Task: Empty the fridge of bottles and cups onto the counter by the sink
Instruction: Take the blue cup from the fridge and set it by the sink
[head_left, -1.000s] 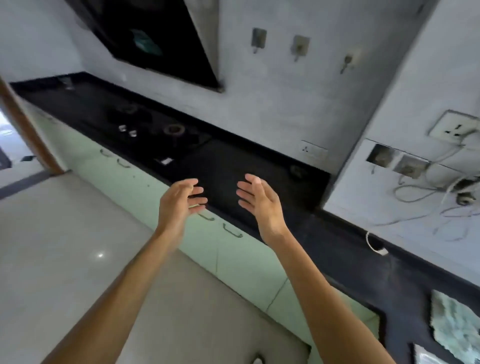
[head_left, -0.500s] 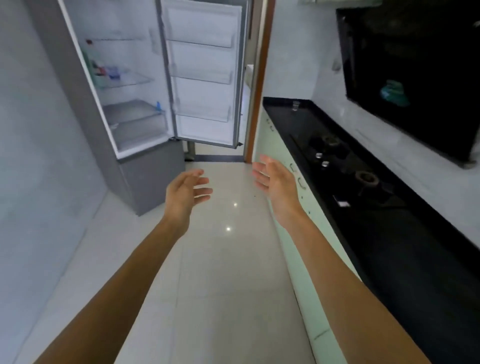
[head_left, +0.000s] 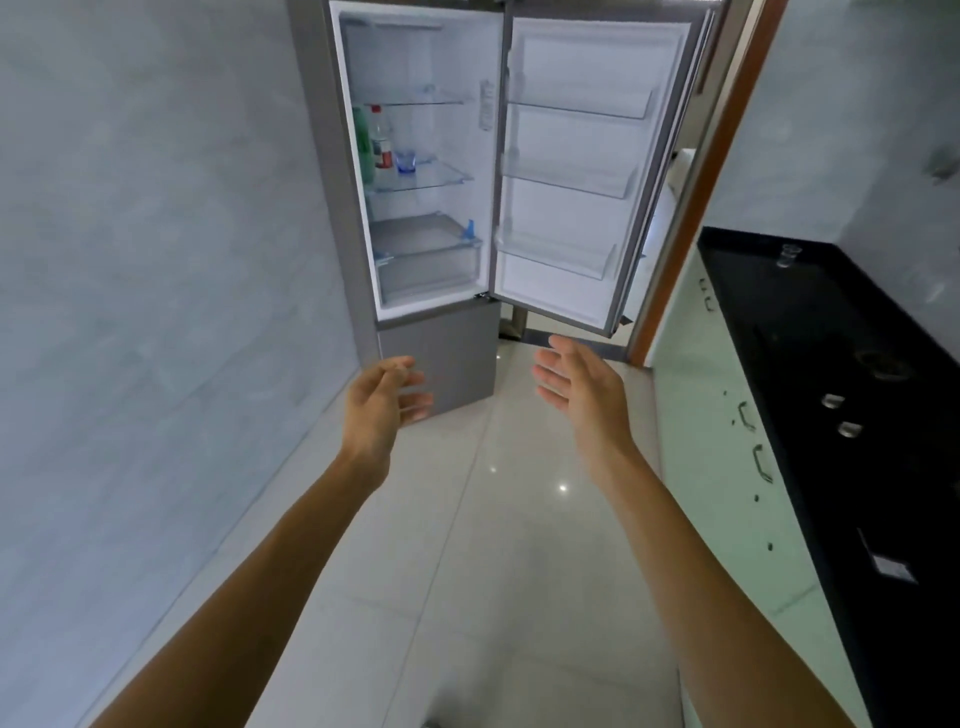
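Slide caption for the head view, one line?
Left hand and right hand, both open, held out toward open fridge; green bottle, clear bottle, blue cup on middle shelf.

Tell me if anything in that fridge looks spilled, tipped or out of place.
Nothing stands out. The green bottle, the clear bottle and a blue cup stand upright on the middle shelf; no spill shows.

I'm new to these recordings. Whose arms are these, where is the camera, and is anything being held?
No machine here: a person wears one wide-angle camera on the head, looking forward and down. The left hand and right hand are open, holding nothing. Ahead stands the fridge, door open; on its middle shelf are a green bottle, a clear red-capped bottle and a blue cup. A clear glass stands on the black counter at right.
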